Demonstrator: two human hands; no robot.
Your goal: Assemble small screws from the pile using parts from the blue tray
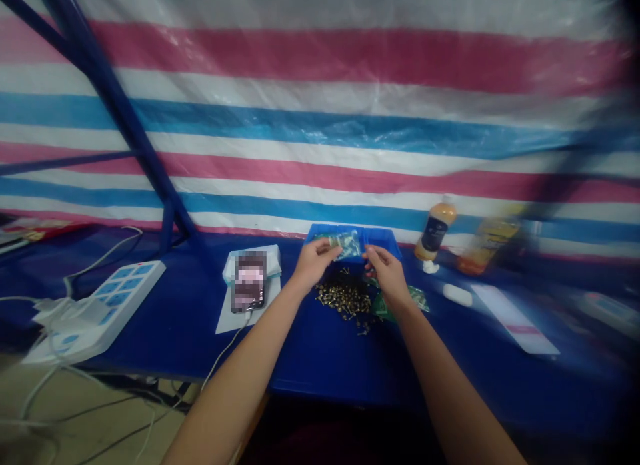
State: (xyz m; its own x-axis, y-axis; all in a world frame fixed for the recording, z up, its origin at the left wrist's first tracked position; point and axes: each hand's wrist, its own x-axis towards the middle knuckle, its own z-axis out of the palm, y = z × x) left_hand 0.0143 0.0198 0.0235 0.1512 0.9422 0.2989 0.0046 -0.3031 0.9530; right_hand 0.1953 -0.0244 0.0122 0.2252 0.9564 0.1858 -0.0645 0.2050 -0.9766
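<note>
Left hand point(313, 262) is up over the dark blue worktop point(320, 358), fingers pinching the left end of a small flat green-and-silver board point(346, 245). Right hand point(389, 273) sits close beside it, fingers bunched at the board's right edge, but contact is too blurred to call. Just under the fingers lies a pile of small brass-and-black parts point(345, 297), and just beyond them a blue plastic tray point(387, 242). The board looks light, thin and stiff, probably delicate on its face, so it's best held by its bare edges.
</note>
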